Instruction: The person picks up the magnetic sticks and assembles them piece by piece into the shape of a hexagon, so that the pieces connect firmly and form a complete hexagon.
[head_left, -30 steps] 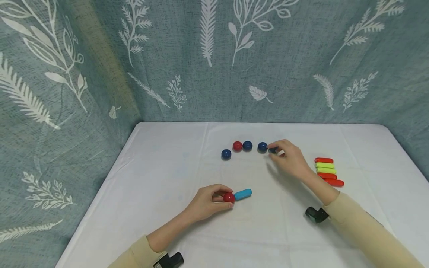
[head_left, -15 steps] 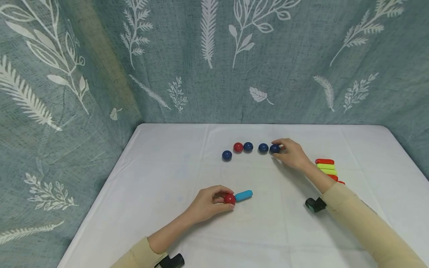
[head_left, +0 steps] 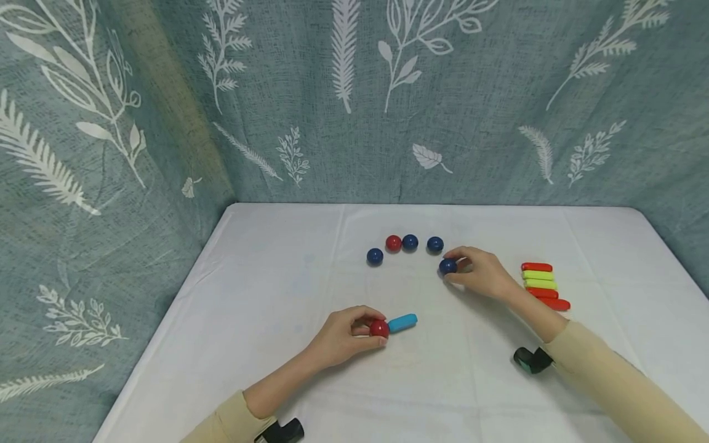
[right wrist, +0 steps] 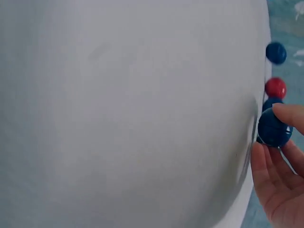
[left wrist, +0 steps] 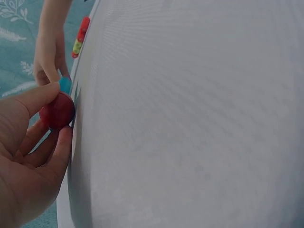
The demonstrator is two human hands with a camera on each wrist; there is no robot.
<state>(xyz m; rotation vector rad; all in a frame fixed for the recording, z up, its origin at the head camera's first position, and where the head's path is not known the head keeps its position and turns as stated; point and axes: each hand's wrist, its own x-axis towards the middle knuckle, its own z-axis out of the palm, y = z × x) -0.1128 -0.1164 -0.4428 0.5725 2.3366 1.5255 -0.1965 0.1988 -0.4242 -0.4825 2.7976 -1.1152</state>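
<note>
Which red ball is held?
The near red ball, in the left hand by the blue stick; the far red ball sits beside a blue ball, untouched.

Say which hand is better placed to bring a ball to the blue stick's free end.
Probably the right. The right hand pinches a dark blue ball, whereas the left hand is occupied, gripping a red ball at the blue stick's other end.
</note>
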